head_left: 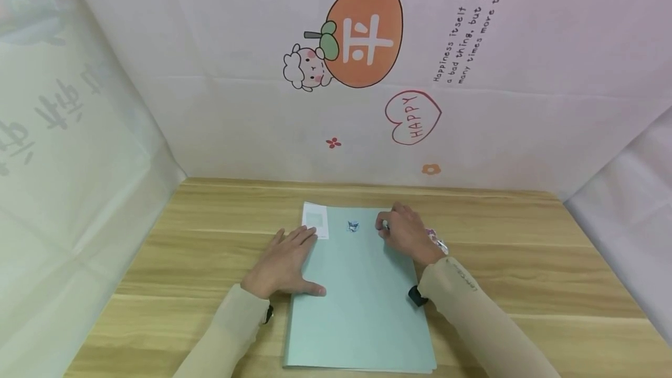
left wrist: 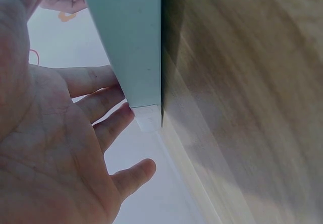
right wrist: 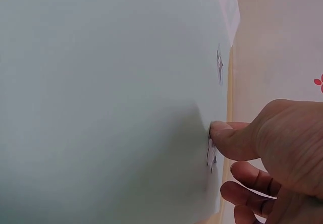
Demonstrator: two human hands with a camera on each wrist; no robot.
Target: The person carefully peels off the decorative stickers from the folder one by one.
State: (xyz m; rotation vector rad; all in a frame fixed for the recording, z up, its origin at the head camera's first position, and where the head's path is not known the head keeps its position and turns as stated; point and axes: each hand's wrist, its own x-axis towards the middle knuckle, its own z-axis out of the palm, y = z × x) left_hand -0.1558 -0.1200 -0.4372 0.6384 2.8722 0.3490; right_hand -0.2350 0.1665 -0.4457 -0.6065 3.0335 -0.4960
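A pale green folder (head_left: 362, 296) lies on the table, its long side running away from me. My left hand (head_left: 283, 264) rests spread along its left edge, fingertips at a white card with a pale square (head_left: 321, 229) at the top left corner. In the left wrist view the fingers (left wrist: 91, 80) are straight. My right hand (head_left: 404, 229) is at the folder's top right, thumb and forefinger pinching a small sticker (right wrist: 211, 153) close against the surface; the other fingers curl loosely. A blue and white sticker (head_left: 353, 226) lies flat near the top middle.
Shiny, colourful stickers (head_left: 437, 241) lie on the wooden table (head_left: 514, 273) just right of the folder, partly behind my right wrist. A white printed cloth (head_left: 236, 127) hangs along the table's back edge, with more cloth at both sides.
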